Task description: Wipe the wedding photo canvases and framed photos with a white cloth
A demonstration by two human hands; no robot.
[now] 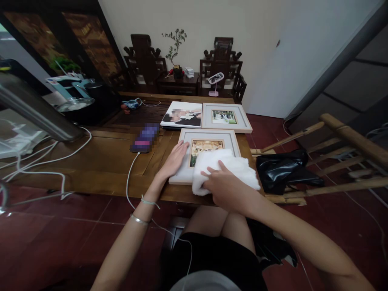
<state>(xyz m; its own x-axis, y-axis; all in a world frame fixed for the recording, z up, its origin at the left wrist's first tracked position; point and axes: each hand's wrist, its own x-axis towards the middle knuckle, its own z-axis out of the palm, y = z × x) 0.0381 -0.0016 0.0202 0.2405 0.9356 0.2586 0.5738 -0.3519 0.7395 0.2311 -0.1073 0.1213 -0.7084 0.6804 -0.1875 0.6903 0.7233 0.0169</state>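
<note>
Your left hand [174,160] lies flat, fingers extended, on the picture frame [209,135], seemingly steadying it; your right hand [223,184] holds the white cloth [239,166] against its near-right corner.

A plush white towel [241,171], folded thick and rumpled, lies under the right grip [218,180], bulging out to its right. It covers the lower right part of a pale wooden picture frame [198,151] that lies flat, face up, its left border against the left grip [176,159]. Inside the light grey mat, a warm-toned photograph [207,144] shows ahead of the right grip, partly hidden by the towel.
</note>
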